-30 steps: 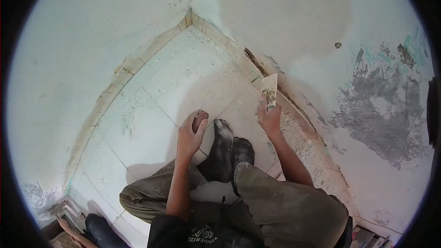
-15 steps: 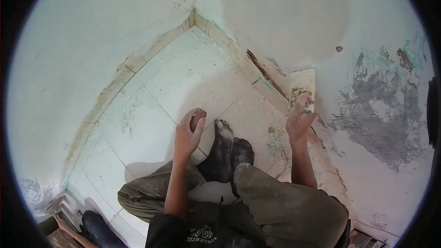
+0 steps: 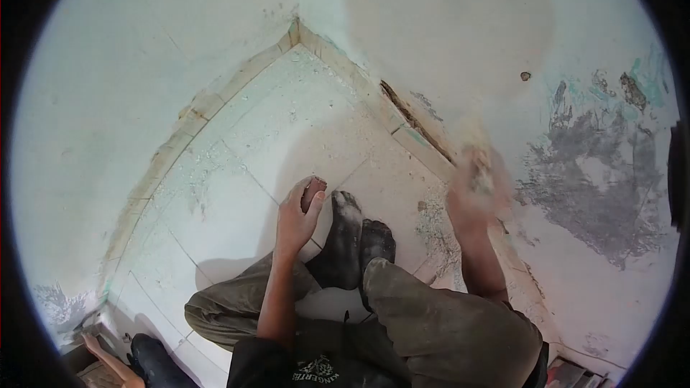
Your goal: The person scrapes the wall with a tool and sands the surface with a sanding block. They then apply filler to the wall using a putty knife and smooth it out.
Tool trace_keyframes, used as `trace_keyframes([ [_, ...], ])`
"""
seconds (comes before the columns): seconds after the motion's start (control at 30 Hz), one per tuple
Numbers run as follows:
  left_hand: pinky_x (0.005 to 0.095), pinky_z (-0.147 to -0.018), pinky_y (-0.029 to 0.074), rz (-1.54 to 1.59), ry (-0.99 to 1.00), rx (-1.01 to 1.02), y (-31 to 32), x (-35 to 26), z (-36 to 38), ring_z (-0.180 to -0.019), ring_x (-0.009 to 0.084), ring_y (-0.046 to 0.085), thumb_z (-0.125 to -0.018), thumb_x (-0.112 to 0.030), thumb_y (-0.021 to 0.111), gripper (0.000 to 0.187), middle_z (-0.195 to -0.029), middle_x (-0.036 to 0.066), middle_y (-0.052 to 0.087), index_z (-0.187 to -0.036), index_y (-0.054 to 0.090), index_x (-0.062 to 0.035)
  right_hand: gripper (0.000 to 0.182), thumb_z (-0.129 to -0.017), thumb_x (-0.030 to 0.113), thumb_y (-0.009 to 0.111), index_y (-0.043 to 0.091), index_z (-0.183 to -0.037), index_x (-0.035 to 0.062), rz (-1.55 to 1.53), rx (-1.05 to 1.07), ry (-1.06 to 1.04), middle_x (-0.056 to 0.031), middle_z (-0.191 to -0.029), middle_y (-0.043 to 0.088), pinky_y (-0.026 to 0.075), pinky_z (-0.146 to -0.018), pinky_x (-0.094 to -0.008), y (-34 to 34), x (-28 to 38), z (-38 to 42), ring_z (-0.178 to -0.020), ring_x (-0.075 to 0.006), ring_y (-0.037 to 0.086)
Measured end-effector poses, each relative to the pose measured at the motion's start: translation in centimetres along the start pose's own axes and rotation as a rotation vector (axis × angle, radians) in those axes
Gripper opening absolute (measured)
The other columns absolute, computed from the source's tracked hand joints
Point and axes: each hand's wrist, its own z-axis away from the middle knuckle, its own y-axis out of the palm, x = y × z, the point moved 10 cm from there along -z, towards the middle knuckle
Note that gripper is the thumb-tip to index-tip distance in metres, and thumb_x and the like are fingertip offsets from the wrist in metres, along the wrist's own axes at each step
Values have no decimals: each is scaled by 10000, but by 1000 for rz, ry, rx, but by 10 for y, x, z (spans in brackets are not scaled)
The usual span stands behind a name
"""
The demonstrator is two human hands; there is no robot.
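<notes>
A small reddish-brown block [image 3: 314,194] is gripped between the thumb and fingers of my left hand [image 3: 297,217], held above the tiled floor in front of my dark socks [image 3: 346,237]. My right hand [image 3: 474,197] is smeared by motion beside the right wall. It holds a flat, pale board with dark stains [image 3: 478,154], which is blurred too. The board is close to the wall [image 3: 438,21], just above the baseboard and near a dark, splintered gap [image 3: 413,118]. Whether the board touches the wall cannot be told.
White dust and crumbs lie over the floor tiles [image 3: 237,208]. A grey rough patch [image 3: 589,179] marks the right wall. At bottom left, another person's forearm [image 3: 111,359] and dark-clad leg [image 3: 154,363] show. Some reddish and grey items [image 3: 571,375] sit at bottom right.
The board and my right hand have blurred, and the board's top has tilted slightly left. My left hand keeps the block almost in the same place. The view has shifted slightly.
</notes>
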Motion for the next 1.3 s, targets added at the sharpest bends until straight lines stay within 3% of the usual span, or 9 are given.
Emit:
trace_keyframes([
  [0.13,383,-884,446,-6,-27,15,1,-5,3,-1043,340,584,-875,-261,600,390,-1086,207,614,-1166,549,-6,313,-793,145,589,632,-1083,33,426,358,43,-166,-880,651,500,-689,-414,112,-60,-13,-758,-327,628],
  [0.23,378,-891,442,-16,-23,20,-5,-11,6,-1041,332,586,-879,-248,592,375,-1089,201,614,-1166,552,-11,262,-794,142,597,656,-1023,28,223,163,-278,-146,-836,655,505,-651,-407,96,-6,-6,-708,-305,630],
  [0.47,372,-897,440,-21,-31,-38,-13,-5,3,-1021,310,595,-880,-211,579,349,-1084,176,622,-1168,554,-16,182,-829,109,577,647,-969,17,214,14,-181,-196,-808,642,494,-609,-406,46,-4,-10,-663,-347,620],
  [0.53,358,-887,444,15,-24,-27,-13,-11,5,-1002,283,602,-881,-198,575,332,-1061,169,630,-1154,562,-10,196,-814,97,600,644,-987,16,454,392,-37,-200,-812,639,495,-611,-408,105,-55,-8,-682,-348,623],
  [0.63,343,-876,448,6,-11,-50,-15,-10,9,-984,254,608,-882,-185,571,316,-1038,161,639,-1140,569,-3,216,-823,128,595,645,-1003,18,571,599,-2,-204,-827,638,491,-617,-421,126,-57,21,-699,-348,623],
  [0.73,343,-879,448,-9,4,-68,-19,-12,4,-990,257,607,-882,-185,571,323,-1041,163,638,-1148,566,-3,200,-843,174,570,621,-972,30,255,162,-188,-164,-810,649,502,-646,-408,68,1,4,-706,-319,633],
  [0.97,349,-881,449,-10,3,-67,-16,-7,3,-1001,265,605,-879,-191,573,341,-1056,168,635,-1160,559,0,363,-814,155,586,549,-1150,23,467,180,-165,-176,-894,617,494,-709,-405,83,-31,-6,-835,-321,608],
  [1.07,349,-875,451,-97,4,-89,-19,-7,6,-992,269,608,-881,-204,572,346,-1047,171,638,-1158,560,3,370,-805,141,590,556,-1145,-1,532,537,-20,-169,-905,599,489,-720,-403,123,-58,13,-873,-320,592],
  [1.3,350,-874,452,6,-11,-78,-22,-14,3,-979,287,616,-879,-231,574,374,-1030,188,642,-1165,554,10,356,-808,130,589,580,-1139,0,133,-19,-182,-203,-988,629,498,-736,-396,39,-18,-1,-869,-351,617],
])
